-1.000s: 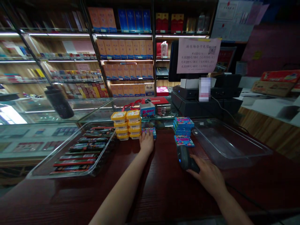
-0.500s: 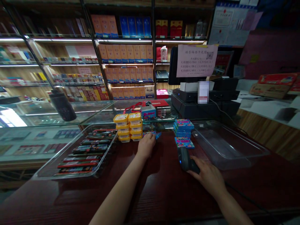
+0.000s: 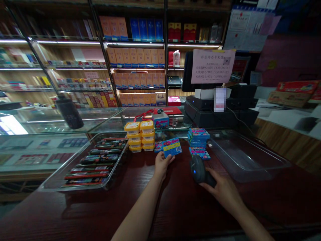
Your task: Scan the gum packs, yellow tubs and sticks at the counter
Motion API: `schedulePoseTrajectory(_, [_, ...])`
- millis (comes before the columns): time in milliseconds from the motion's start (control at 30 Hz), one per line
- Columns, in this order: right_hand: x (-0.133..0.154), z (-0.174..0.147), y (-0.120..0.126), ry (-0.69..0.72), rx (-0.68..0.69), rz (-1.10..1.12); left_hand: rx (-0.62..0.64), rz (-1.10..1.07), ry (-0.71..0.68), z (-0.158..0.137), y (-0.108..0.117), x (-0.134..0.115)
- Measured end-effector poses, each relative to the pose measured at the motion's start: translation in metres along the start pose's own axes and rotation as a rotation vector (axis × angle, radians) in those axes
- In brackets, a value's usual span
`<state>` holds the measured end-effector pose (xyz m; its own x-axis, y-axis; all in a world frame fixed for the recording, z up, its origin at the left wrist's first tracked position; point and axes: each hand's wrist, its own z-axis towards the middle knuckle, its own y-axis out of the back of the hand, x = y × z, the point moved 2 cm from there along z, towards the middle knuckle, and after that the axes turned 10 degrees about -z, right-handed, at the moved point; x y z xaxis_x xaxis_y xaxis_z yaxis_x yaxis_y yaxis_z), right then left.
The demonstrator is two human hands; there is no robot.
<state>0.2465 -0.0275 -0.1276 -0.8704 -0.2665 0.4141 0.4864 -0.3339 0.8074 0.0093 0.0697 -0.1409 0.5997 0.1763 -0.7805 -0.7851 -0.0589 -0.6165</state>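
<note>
My left hand pinches a flat blue packet by its lower edge, raised off the counter with its barcode showing. Behind it, part of another blue packet lies on the counter. Wrapped around the handle of a dark barcode scanner is my right hand, with the scanner's blue light on. A stack of similar blue packets stands just beyond the scanner, one packet lying in front of it. Yellow-lidded tubs are piled in two columns left of the held packet.
A clear tray of dark, slim packs sits at the left, and another clear plastic tray at the right. Behind stand a small box, a monitor with a pink notice and a black bottle on the glass case.
My left hand has lifted a blue packet from beside the yellow tubs and moved it right and nearer, turning up its barcode. My right hand keeps the scanner in nearly the same place.
</note>
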Motion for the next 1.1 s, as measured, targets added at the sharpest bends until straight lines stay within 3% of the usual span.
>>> schedulePoseTrajectory(133, [0.025,0.004,0.008,-0.148,0.053,0.384,0.021,-0.018,-0.003,0.001,0.001,0.001])
schedulePoseTrajectory(300, [0.046,0.004,0.013,-0.355,0.293,0.694,0.032,-0.030,0.001,0.002,0.002,0.002])
schedulePoseTrajectory(600, [0.051,0.000,0.014,-0.371,0.297,0.777,0.019,-0.009,-0.002,0.005,0.002,0.006])
schedulePoseTrajectory(867, [0.046,-0.001,0.017,-0.346,0.293,0.669,0.038,-0.052,0.022,0.002,0.002,0.003])
schedulePoseTrajectory(1033, [0.034,0.005,0.026,-0.095,0.144,0.208,0.037,-0.046,0.006,0.001,0.001,0.003])
schedulePoseTrajectory(1100, [0.023,0.007,0.024,0.014,0.148,-0.029,0.031,-0.032,-0.003,0.001,0.001,0.003])
